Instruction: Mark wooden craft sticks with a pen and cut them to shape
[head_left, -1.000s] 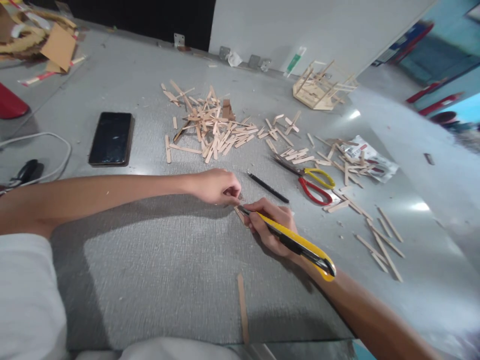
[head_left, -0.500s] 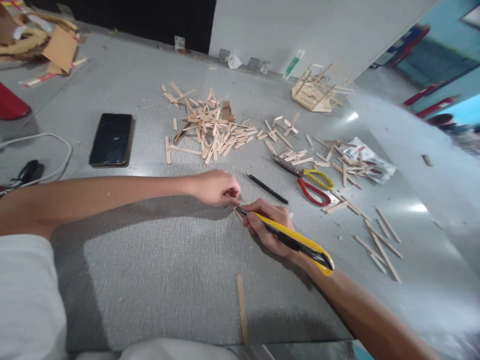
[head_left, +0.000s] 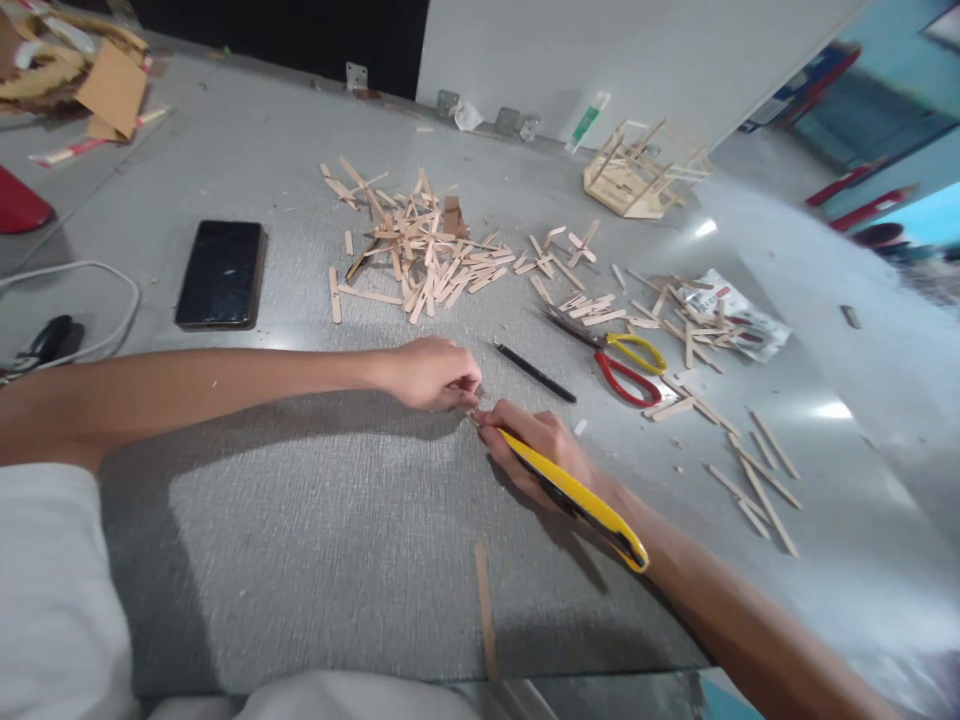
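My right hand [head_left: 536, 450] is closed round a yellow utility knife [head_left: 577, 495], its handle slanting down to the right and its tip close to my left fingers. My left hand [head_left: 435, 375] is pinched just beyond the knife tip; whatever lies between its fingertips is too small and hidden to name. A single wooden stick [head_left: 486, 610] lies on the grey table [head_left: 315, 540] near the front edge. Beyond my hands rest a black pen [head_left: 534, 371] and scissors [head_left: 628, 368] with one red and one yellow handle.
A heap of wooden sticks [head_left: 431, 250] lies behind my hands, with more scattered at the right. A phone [head_left: 221, 274] and white cable [head_left: 112, 268] are at the left. A small stick frame [head_left: 637, 175] stands at the back right, and a plastic packet [head_left: 750, 320] lies nearer.
The knife has rolled and its handle end has swung down and slightly left, with my right hand turning. My left hand has barely moved.
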